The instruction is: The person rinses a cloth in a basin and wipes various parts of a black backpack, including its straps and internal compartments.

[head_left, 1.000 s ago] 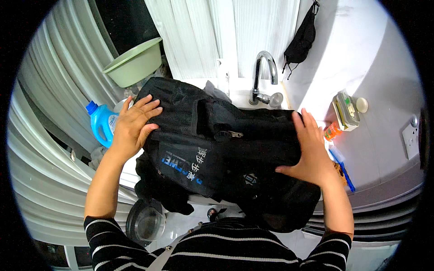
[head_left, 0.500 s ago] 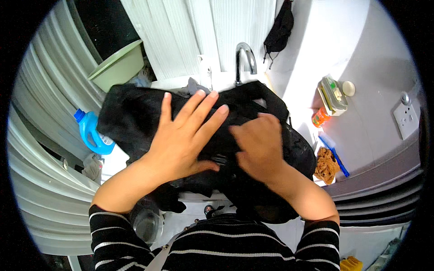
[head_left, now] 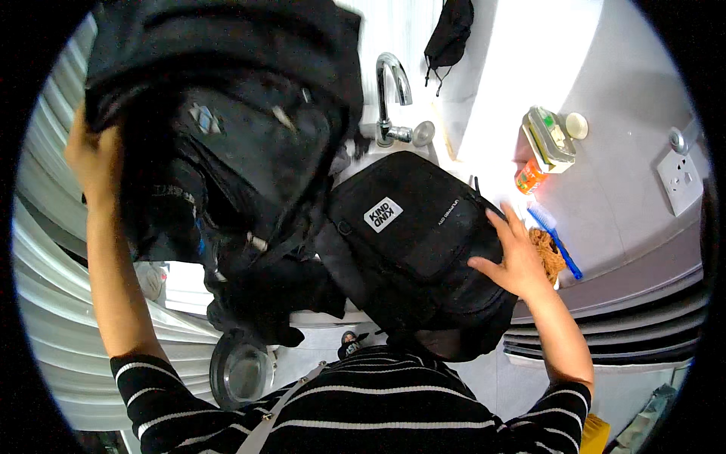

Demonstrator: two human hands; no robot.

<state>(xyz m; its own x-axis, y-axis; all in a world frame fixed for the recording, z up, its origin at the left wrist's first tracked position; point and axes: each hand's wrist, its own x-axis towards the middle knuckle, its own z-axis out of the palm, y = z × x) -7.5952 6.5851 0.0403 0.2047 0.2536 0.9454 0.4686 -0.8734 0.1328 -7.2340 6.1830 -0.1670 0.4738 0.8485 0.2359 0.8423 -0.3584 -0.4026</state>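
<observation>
A large black backpack (head_left: 265, 144) with zips and a dangling strap is raised at the left over the counter. My left hand (head_left: 97, 155) is closed on its left edge, fingers partly hidden behind the fabric. Beside it, a smaller black bag (head_left: 423, 257) with a white label lies over the sink area, its flap side up. My right hand (head_left: 518, 253) rests on this bag's right edge, thumb and fingers spread. Black fabric (head_left: 265, 303) hangs below the backpack, over the counter's front edge.
A chrome tap (head_left: 384, 98) rises behind the bags. On the right ledge are a blue brush (head_left: 556, 240), a crumpled brown cloth (head_left: 543, 250), an orange container (head_left: 531, 175) and a lidded box (head_left: 552, 140). A round basin (head_left: 240, 371) stands on the floor at left.
My left hand has gone from lying flat on the black pile to gripping the backpack and lifting it up and left. The smaller bag is now uncovered. My right hand has moved right and opened.
</observation>
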